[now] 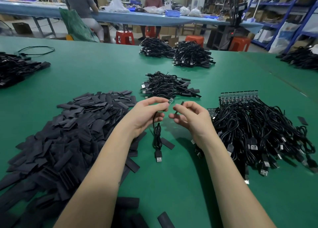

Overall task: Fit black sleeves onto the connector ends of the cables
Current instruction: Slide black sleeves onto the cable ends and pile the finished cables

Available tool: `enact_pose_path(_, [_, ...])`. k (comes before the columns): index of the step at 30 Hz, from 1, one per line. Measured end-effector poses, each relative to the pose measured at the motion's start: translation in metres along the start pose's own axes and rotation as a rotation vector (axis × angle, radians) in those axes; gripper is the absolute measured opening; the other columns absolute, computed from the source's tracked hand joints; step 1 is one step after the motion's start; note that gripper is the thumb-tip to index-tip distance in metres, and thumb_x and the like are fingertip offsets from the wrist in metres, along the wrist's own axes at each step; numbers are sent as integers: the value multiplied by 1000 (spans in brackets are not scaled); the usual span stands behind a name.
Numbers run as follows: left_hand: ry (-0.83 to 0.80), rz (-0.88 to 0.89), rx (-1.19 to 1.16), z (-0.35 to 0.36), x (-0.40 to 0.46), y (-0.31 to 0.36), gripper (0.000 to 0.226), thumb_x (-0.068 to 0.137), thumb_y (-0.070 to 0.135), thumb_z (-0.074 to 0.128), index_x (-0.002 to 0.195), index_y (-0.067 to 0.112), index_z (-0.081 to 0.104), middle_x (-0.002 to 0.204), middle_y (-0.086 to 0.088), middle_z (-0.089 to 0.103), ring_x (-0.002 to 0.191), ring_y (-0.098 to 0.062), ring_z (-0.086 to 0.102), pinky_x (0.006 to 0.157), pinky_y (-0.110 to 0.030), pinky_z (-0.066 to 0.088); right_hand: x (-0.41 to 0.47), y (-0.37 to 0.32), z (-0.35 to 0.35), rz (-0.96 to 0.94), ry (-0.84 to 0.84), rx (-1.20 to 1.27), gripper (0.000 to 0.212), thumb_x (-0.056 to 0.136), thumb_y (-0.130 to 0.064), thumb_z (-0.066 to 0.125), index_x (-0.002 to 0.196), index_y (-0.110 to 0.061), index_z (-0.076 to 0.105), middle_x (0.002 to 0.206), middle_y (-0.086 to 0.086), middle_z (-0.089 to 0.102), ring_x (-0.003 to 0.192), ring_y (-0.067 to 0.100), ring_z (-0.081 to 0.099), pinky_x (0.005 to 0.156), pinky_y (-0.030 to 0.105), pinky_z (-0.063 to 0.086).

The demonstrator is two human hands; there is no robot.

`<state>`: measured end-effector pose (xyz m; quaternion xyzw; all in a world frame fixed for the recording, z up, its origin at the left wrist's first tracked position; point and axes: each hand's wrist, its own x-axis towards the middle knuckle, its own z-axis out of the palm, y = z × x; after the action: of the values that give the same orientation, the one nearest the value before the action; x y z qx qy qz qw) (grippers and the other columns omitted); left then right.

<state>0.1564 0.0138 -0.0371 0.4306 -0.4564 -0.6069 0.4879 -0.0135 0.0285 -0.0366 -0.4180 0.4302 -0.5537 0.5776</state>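
The left hand point(148, 114) pinches a cable point(157, 133) just behind its small circuit-board end point(170, 101), which pokes out past the fingers; the rest of the cable hangs down to the desk point(180, 184), its USB plug point(159, 156) lying flat on bare green. The right hand point(191, 117) grips a black sleeve point(179, 108) between thumb and fingers, held upright just beside the board end, with a small gap between them.

Open green lies under and between the forearms, and a wider bare stretch runs beyond the hands toward the far edge. On the left a large heap of sleeves point(68, 138) crowds up to the left forearm and runs out of the frame's bottom. On the right a pile of unsleeved cables point(258, 134) sits close beside the right wrist, its plugs fanned toward the near edge. A finished bundle point(168, 86) lies just beyond the hands.

The sleeve's lower part is hidden behind the right fingers, and whether its mouth is open cannot be made out.
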Motion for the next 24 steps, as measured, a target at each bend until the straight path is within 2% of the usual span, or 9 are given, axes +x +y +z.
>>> enact_pose_path(3, [-12, -17, -2, -2, -1, 1, 10, 92, 8, 69, 98, 15, 74, 75, 1, 69, 62, -9, 60, 62, -17, 53, 0, 0, -3, 8, 4, 152, 27, 87, -2, 77, 107, -3, 59, 81, 10, 71, 85, 34, 76, 72, 26, 61])
enact_pose_path(5, [-14, -23, 3, -2, -2, 0, 10, 93, 7, 69, 97, 15, 73, 74, 2, 69, 62, -9, 59, 62, -17, 53, 0, -1, -4, -2, -16, 176, 32, 85, -6, 79, 113, -5, 64, 91, 10, 76, 90, 32, 76, 72, 25, 60])
enact_pose_path(8, [-28, -25, 11, -3, -3, 0, 10, 93, 6, 68, 98, 14, 73, 73, 2, 69, 62, -8, 59, 63, -16, 53, 1, -2, -4, -52, -6, 203, 25, 82, -8, 80, 106, -11, 72, 94, 7, 78, 87, 21, 76, 72, 20, 58])
enact_pose_path(14, [-55, -48, 6, -1, -3, 1, 11, 92, 6, 68, 100, 11, 73, 74, 2, 68, 63, -8, 57, 64, -16, 52, 0, -2, -2, -139, 19, 225, 19, 82, -8, 80, 98, -13, 73, 91, 11, 79, 87, 15, 75, 74, 21, 57])
enact_pose_path(24, [-112, -66, 19, -2, -4, 0, 11, 90, 7, 71, 98, 12, 76, 73, 3, 68, 64, -7, 58, 64, -16, 52, -2, -1, 1, -165, 57, 153, 15, 81, -7, 83, 91, -15, 77, 94, 16, 78, 90, 19, 75, 74, 25, 59])
